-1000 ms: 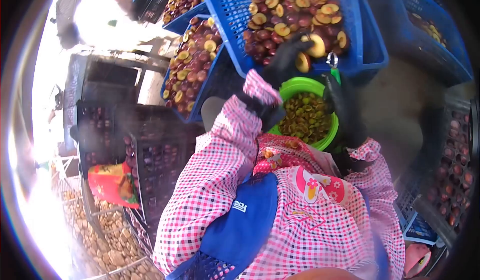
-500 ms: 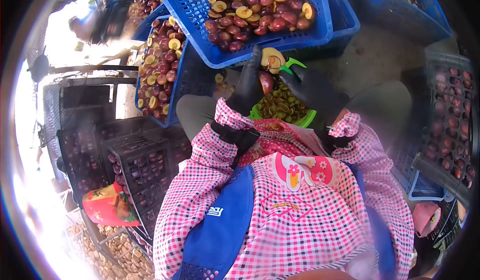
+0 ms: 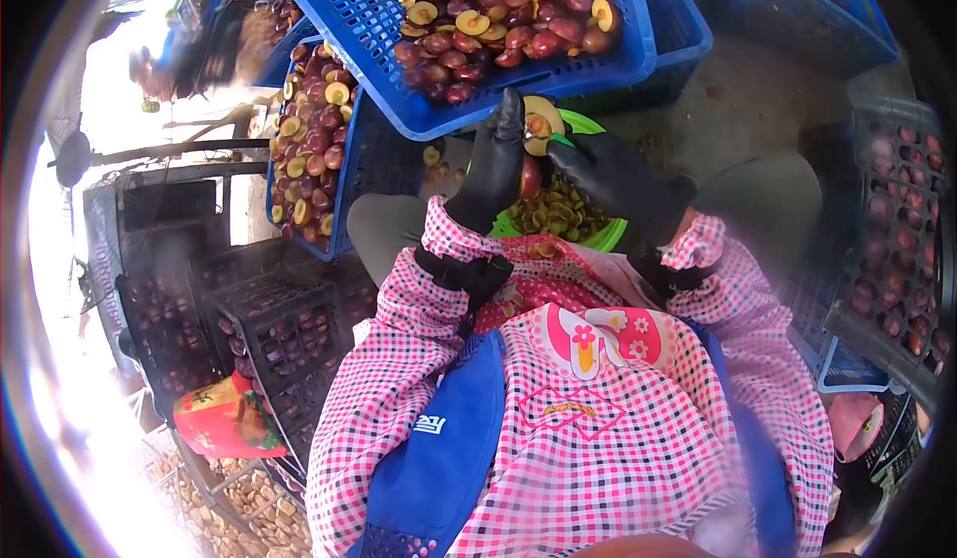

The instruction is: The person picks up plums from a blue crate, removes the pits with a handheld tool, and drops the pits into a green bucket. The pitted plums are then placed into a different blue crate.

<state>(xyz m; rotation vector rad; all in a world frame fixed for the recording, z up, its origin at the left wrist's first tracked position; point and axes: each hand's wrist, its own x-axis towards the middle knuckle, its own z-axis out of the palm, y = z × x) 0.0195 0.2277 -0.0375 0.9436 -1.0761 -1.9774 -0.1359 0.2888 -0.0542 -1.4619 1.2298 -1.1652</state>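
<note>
My left hand [image 3: 494, 157], in a black glove, is closed round a cut plum, its thumb pointing up. One yellow-fleshed plum half [image 3: 541, 119] faces me with its cut side, and a red-skinned piece [image 3: 529, 176] shows lower in the same hand. My right hand [image 3: 618, 179], also black-gloved, grips a small tool with a green handle [image 3: 562, 140]. Its tip meets the cut face of the plum half; the blade's shape cannot be made out. Beneath both hands a green basin [image 3: 610, 238] holds many plum pits and scraps [image 3: 560, 214].
A blue crate [image 3: 389, 99] of halved plums stands just beyond my hands, on another crate. More halves fill a blue crate [image 3: 344, 199] at the left. Dark crates of whole plums stand left [image 3: 284, 304] and right [image 3: 847, 259]. A red bag [image 3: 224, 418] lies lower left.
The tool in my right hand has moved left, onto the plum half. The plum half has turned its cut face more fully into view. My left hand keeps its hold.
</note>
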